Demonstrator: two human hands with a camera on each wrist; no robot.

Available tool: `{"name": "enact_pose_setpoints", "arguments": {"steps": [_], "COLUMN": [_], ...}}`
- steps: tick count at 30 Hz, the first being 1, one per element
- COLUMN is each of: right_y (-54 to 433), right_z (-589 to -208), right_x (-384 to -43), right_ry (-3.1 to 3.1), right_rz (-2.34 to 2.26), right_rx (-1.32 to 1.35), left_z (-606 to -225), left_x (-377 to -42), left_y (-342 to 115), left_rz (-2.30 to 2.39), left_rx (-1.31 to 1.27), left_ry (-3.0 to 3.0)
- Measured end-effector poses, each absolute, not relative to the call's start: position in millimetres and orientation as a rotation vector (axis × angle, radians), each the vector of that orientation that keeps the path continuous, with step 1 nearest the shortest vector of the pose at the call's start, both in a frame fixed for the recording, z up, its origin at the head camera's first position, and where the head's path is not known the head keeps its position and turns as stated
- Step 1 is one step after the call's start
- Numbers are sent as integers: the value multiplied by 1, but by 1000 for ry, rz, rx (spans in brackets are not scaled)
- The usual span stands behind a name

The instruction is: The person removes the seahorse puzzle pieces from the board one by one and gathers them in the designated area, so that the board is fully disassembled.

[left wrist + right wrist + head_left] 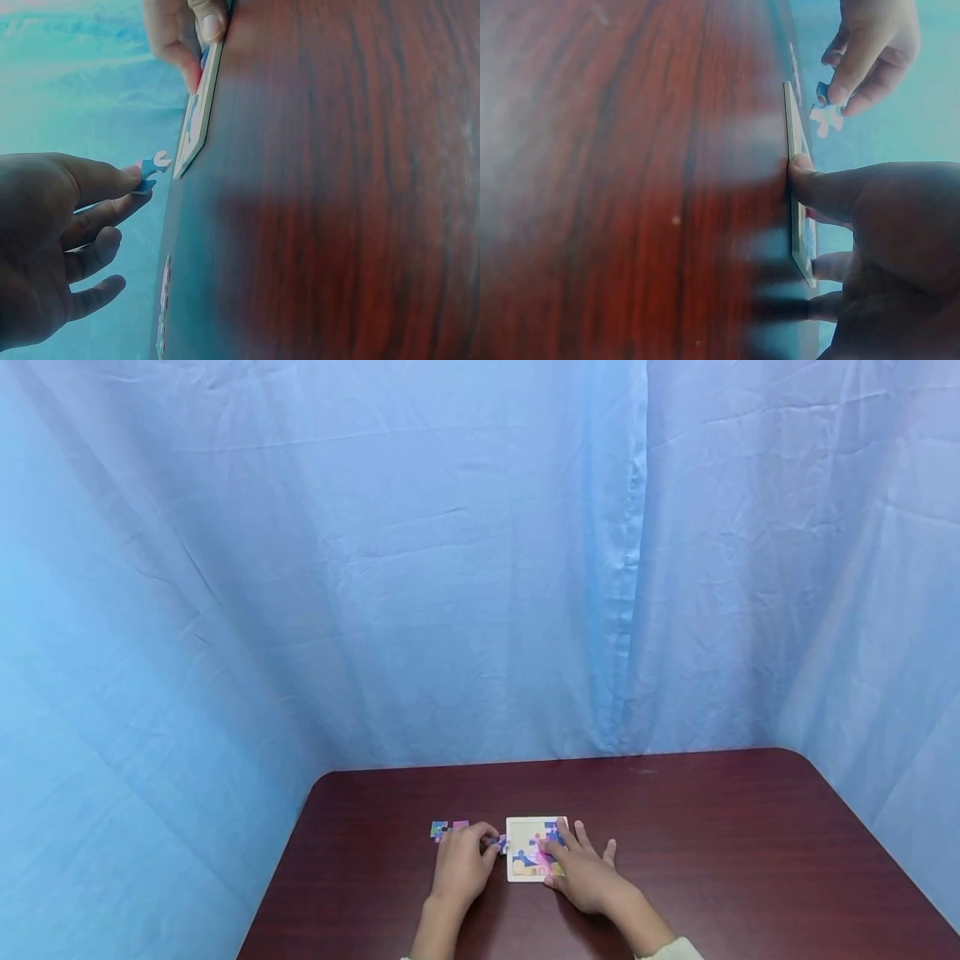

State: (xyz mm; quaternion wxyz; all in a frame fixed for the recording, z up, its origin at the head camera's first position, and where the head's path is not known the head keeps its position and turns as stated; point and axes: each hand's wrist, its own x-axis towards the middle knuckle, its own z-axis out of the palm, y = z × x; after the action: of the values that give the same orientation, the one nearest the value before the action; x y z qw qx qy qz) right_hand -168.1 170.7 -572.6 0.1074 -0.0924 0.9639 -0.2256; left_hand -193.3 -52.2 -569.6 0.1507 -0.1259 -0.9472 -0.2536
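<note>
My left hand (461, 866) pinches a blue-and-white jigsaw piece (148, 172) between thumb and index finger, just off the left edge of a shallow puzzle tray (522, 835). The tray has a pale border and is partly filled with colourful joined pieces; its upper left shows bare backing. Over the tray's right side lies my right hand (592, 874) with spread fingers. Its index finger touches the picture and its thumb (802, 166) rests at the near edge. That hand hides part of the picture.
Beyond my left hand lie loose jigsaw pieces, one blue-green (438, 829) and one pink (461, 823), partly covered by the hand. The dark red wooden table (735, 843) has rounded far corners. Blue curtains (450, 568) hang behind it and at both sides.
</note>
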Motion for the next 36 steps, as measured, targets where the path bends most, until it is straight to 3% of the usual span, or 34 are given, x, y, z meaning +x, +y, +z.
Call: {"name": "enact_pose_setpoints", "arguments": {"steps": [36], "right_y": [171], "right_z": [-573], "right_x": [-169], "right_ry": [2814], "right_rz": [-696], "right_rx": [-262], "left_z": [-564], "left_x": [-187], "left_y": [-107], "left_rz": [-728], "left_rx": [-161], "left_ry": [-2766]}}
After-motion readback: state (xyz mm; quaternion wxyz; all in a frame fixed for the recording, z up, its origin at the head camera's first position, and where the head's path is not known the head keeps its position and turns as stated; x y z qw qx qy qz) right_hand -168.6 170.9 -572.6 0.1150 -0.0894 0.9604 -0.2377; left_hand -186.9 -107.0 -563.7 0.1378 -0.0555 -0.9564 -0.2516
